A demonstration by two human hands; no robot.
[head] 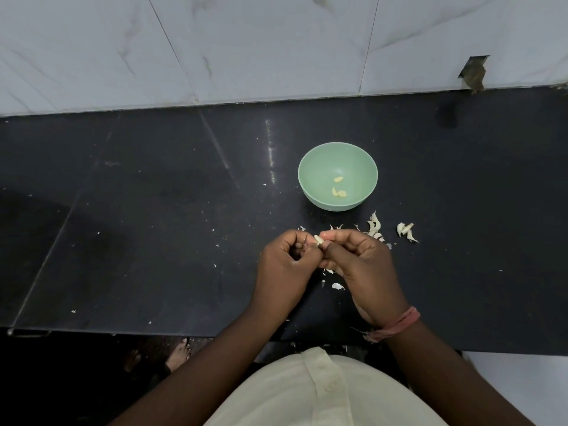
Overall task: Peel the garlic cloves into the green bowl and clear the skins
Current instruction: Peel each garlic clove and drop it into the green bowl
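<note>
The green bowl [310, 167] stands on the black counter with three peeled garlic cloves [338, 189] inside. Just in front of it, above the counter, my left hand [284, 265] and my right hand [362, 265] meet with curled fingers. Both pinch one small pale garlic clove [318, 239] between their fingertips. Unpeeled cloves and loose skins lie to the right: a cluster [375, 227] and another [405, 230]. More torn skins [337, 286] lie under my hands.
The black counter [153, 226] runs left to right, dotted with tiny white skin flakes. A white marble-tiled wall [276, 41] rises behind it. The counter's front edge lies close to my body. A bare foot [179, 353] shows on the floor below.
</note>
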